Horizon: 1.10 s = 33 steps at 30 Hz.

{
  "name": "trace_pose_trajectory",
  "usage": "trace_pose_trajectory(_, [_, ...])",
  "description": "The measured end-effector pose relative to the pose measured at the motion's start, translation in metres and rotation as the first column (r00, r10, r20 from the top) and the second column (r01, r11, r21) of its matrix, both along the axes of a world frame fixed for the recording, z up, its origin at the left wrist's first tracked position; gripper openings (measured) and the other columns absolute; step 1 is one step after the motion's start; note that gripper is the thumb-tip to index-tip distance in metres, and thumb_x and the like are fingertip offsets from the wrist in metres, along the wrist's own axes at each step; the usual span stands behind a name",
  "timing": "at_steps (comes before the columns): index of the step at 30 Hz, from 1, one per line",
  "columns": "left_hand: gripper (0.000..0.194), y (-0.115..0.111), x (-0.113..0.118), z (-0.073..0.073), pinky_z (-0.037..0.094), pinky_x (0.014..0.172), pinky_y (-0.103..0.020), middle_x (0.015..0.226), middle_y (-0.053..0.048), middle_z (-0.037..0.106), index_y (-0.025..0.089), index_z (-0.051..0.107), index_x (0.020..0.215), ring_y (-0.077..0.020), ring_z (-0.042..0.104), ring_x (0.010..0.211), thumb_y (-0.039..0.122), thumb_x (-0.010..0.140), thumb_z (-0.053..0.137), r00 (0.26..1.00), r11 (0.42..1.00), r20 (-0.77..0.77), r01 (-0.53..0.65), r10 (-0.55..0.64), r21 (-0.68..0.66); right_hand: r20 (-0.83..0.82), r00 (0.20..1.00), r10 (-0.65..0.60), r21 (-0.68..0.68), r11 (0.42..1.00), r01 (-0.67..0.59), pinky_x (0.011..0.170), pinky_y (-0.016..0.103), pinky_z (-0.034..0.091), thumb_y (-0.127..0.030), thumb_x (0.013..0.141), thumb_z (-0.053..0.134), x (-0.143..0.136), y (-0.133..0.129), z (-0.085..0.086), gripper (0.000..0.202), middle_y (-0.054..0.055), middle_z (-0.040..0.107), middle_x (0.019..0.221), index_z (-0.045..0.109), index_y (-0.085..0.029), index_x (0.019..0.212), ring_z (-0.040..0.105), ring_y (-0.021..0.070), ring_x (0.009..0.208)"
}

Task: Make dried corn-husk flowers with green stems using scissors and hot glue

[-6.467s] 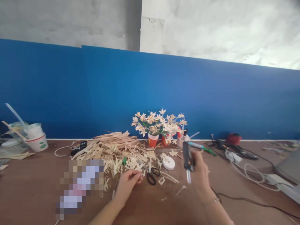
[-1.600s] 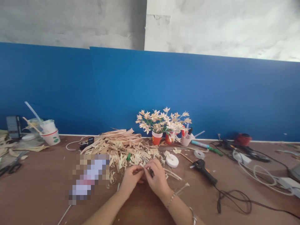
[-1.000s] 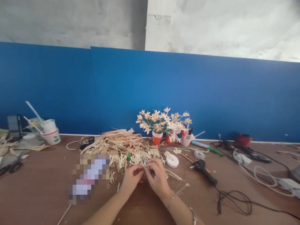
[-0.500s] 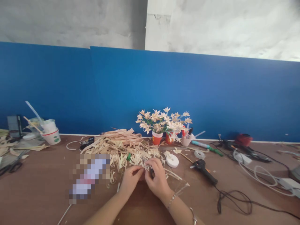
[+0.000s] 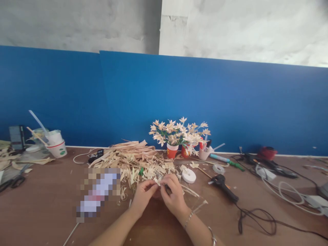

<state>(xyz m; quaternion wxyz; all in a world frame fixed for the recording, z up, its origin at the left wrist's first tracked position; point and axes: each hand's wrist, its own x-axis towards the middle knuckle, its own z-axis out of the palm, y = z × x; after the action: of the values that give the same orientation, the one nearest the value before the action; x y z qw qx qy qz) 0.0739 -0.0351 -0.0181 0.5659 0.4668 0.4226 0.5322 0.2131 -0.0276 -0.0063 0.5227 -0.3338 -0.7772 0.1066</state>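
Pinched narrowly between the fingertips of the left hand (image 5: pixel 144 198) and the right hand (image 5: pixel 175 196): a small pale petal piece (image 5: pixel 158 181), exact form partly covered by the fingers. Location: above the table (image 5: pixel 143 225), just in front of a pile of dried husk strips (image 5: pixel 133 160). Right of the right hand: a white tape roll (image 5: pixel 189 175), lying flat, and a black glue gun (image 5: pixel 224 188), on its side with cord attached. Farther back: a clear tape roll (image 5: pixel 218 169). Upright behind the pile: pale artificial flowers (image 5: pixel 176 131) in red paper cups (image 5: pixel 171 152), with yellow printing, too small to read. At far left: a white cup (image 5: pixel 56 150) with red rim and round green logo, lettering illegible. Near the left forearm: a pixelated object (image 5: pixel 98 194), any label unreadable. At the left edge: black-handled scissors (image 5: pixel 16 181), flat on the table.
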Motion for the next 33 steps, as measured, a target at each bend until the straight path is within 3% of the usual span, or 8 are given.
trace_pose_trajectory(6, [0.018,0.001,-0.002,-0.002,0.048,0.059,-0.025,0.062,0.0,0.062,0.015,0.063,0.068,-0.0151,0.058,0.061,0.033,0.066,0.065,0.999,0.999,-0.038,-0.01,0.011,0.037,-0.016,1.0,0.003,-0.011,1.0,-0.004,0.072,0.033,0.044,-0.009,0.075,0.046,-0.001,-0.004,0.003,0.018,0.006,0.051,0.085,0.053,-0.02,0.087,0.05,0.019,0.082])
trace_pose_trajectory(11, [0.015,0.001,-0.006,-0.003,0.048,0.07,-0.027,0.07,-0.003,0.066,0.016,0.067,0.071,-0.018,0.059,0.071,0.03,0.071,0.061,0.958,0.96,-0.218,-0.127,0.183,0.249,-0.092,0.995,-0.048,-0.107,0.994,0.038,0.07,0.031,0.043,-0.011,0.072,0.047,-0.003,-0.007,0.002,0.025,0.005,0.05,0.087,0.047,-0.019,0.096,0.049,0.0177,0.079])
trace_pose_trajectory(15, [0.013,0.0,-0.009,-0.003,0.047,0.073,-0.028,0.083,-0.005,0.063,0.017,0.068,0.075,-0.0183,0.058,0.08,0.026,0.072,0.06,0.932,0.902,-0.218,-0.19,0.289,0.387,-0.064,0.998,-0.004,-0.173,0.985,-0.007,0.067,0.028,0.042,-0.01,0.073,0.047,-0.005,-0.003,0.0,0.016,0.003,0.051,0.081,0.05,-0.019,0.087,0.049,0.0158,0.074])
trace_pose_trajectory(19, [0.012,-0.003,-0.008,-0.001,0.048,0.073,-0.028,0.091,-0.007,0.058,0.017,0.068,0.073,-0.0195,0.056,0.087,0.025,0.074,0.058,0.931,0.886,-0.223,-0.17,0.288,0.432,-0.036,0.996,0.081,-0.183,0.979,-0.086,0.066,0.027,0.041,-0.013,0.074,0.051,-0.007,0.001,-0.003,0.014,0.003,0.053,0.077,0.057,-0.019,0.086,0.049,0.0158,0.072])
trace_pose_trajectory(22, [0.012,-0.005,-0.006,0.002,0.048,0.071,-0.028,0.092,-0.007,0.057,0.018,0.068,0.073,-0.0191,0.056,0.086,0.024,0.075,0.057,0.927,0.877,-0.248,-0.144,0.281,0.458,-0.05,0.992,0.119,-0.183,0.975,-0.126,0.065,0.026,0.04,-0.014,0.075,0.052,-0.007,0.003,-0.004,0.008,0.002,0.054,0.074,0.057,-0.019,0.075,0.05,0.0156,0.072])
trace_pose_trajectory(30, [0.009,-0.008,-0.004,0.007,0.045,0.061,-0.024,0.089,-0.006,0.058,0.018,0.065,0.073,-0.0173,0.056,0.078,0.022,0.073,0.057,0.891,0.864,-0.323,-0.132,0.319,0.486,-0.049,0.994,0.097,-0.171,0.98,-0.104,0.06,0.025,0.041,-0.018,0.079,0.049,-0.007,0.004,-0.008,0.015,0.003,0.057,0.065,0.06,-0.017,0.069,0.052,0.0149,0.064])
trace_pose_trajectory(33, [0.007,-0.01,-0.003,0.01,0.046,0.067,-0.027,0.087,-0.006,0.058,0.017,0.064,0.071,-0.0179,0.057,0.08,0.018,0.072,0.057,0.898,0.846,-0.307,-0.12,0.316,0.52,-0.055,0.991,0.121,-0.177,0.976,-0.129,0.061,0.024,0.042,-0.015,0.078,0.048,-0.008,0.003,-0.007,0.016,0.003,0.059,0.067,0.061,-0.017,0.069,0.053,0.0146,0.064])
